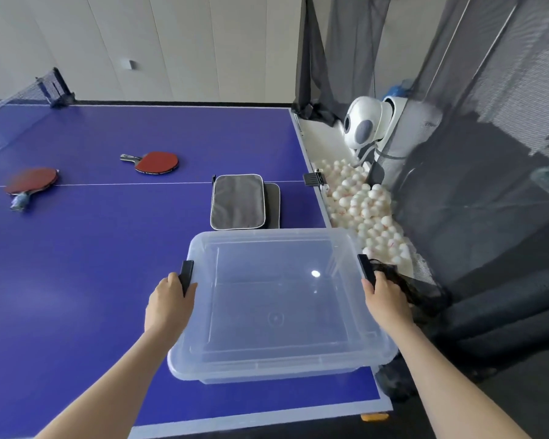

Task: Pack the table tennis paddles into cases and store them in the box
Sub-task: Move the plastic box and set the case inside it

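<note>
A clear plastic box (276, 359) with its lid on sits at the near right corner of the blue table (108, 264). My left hand (168, 304) grips the box's black left latch (187, 275). My right hand (387, 301) grips the black right latch (365, 269). Two grey paddle cases lie stacked just beyond the box, the top case (237, 201) covering most of the lower case (274, 201). A red paddle (154, 162) lies at mid-table. A second red paddle (30, 182) with a blue-wrapped handle lies at the far left.
A white ball-serving machine (365, 125) stands off the table's right edge above a catch tray full of white balls (362, 204). Dark netting (488, 185) surrounds that side. The table's net post (56, 87) stands at the far left.
</note>
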`<state>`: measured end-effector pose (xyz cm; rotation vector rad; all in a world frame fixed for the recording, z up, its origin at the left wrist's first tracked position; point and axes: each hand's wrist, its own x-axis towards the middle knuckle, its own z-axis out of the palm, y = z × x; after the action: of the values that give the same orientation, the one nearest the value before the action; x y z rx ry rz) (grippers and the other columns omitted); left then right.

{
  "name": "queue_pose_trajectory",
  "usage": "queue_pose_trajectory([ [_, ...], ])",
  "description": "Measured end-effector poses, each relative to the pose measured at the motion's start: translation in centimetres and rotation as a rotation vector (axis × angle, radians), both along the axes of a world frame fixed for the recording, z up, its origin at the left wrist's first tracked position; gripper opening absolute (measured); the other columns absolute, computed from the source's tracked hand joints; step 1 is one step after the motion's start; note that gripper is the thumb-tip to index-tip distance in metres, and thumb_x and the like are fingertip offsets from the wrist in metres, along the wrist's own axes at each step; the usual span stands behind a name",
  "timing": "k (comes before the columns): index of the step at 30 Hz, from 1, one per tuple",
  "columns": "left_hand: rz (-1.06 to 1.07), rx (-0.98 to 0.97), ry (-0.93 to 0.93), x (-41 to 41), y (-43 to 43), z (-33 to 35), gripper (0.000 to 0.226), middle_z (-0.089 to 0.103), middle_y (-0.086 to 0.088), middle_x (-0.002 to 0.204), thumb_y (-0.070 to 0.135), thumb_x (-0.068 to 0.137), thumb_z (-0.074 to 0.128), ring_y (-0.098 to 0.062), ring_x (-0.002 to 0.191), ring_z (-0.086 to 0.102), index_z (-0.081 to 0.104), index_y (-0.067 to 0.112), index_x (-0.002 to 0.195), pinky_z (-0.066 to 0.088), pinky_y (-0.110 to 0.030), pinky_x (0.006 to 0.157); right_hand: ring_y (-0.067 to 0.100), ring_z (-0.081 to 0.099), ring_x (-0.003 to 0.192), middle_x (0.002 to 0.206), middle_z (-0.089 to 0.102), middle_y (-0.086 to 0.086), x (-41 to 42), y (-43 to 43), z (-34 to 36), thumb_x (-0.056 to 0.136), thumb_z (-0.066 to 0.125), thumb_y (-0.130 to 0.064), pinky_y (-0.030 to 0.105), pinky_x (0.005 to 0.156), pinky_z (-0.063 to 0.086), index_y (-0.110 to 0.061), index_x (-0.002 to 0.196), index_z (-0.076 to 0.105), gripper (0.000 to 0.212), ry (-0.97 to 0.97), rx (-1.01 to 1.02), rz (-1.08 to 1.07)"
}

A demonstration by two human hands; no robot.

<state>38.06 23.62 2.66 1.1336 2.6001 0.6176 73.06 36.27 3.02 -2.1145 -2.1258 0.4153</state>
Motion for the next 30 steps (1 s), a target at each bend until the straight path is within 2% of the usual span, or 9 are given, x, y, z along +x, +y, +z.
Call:
queue_pose_trajectory([
  [3, 0.000, 0.032, 0.000, 0.0, 0.0, 0.1, 0.033, 0.049, -0.006, 0.068, 0.029, 0.095, 0.050, -0.020, 0.057, 0.044, 0.047, 0.003, 0.075, 0.031, -0.031, 0.047, 0.039, 0.059, 0.103, 0.110, 0.063, 0.021, -0.2, -0.1, -0.8, 0.102, 0.032, -0.028, 0.040, 0.079, 0.045, 0.000, 0.117, 0.050, 0.037, -0.007, 0.050, -0.001],
  [7, 0.024, 0.049, -0.030, -0.1, 0.1, 0.4, 0.042, 0.037, -0.004, 0.050, 0.026, 0.093, 0.052, -0.020, 0.048, 0.030, 0.037, 0.007, 0.058, 0.023, -0.028, 0.045, 0.041, 0.062, 0.096, 0.104, 0.065, 0.025, -0.5, 0.0, -1.2, 0.102, 0.033, -0.024, 0.039, 0.071, 0.044, 0.004, 0.115, 0.050, 0.036, -0.049, 0.098, -0.006],
  [22, 0.054, 0.101, -0.140, -0.6, 0.0, 0.0, 0.039, 0.034, -0.003, 0.050, 0.024, 0.091, 0.053, -0.019, 0.049, 0.027, 0.042, 0.005, 0.059, 0.023, -0.026, 0.048, 0.042, 0.060, 0.096, 0.100, 0.064, 0.027, -0.9, -0.2, -1.4, 0.102, 0.030, -0.021, 0.044, 0.074, 0.047, 0.006, 0.116, 0.049, 0.036, 0.015, 0.103, -0.042],
  [30, 0.065, 0.094, -0.163, -1.0, -0.2, -0.5, 0.039, 0.035, -0.005, 0.052, 0.019, 0.095, 0.046, -0.020, 0.050, 0.027, 0.040, 0.004, 0.060, 0.023, -0.028, 0.049, 0.042, 0.060, 0.097, 0.100, 0.063, 0.028, -0.9, -0.3, -1.0, 0.103, 0.030, -0.020, 0.041, 0.073, 0.044, 0.007, 0.113, 0.049, 0.035, 0.041, 0.084, -0.032],
])
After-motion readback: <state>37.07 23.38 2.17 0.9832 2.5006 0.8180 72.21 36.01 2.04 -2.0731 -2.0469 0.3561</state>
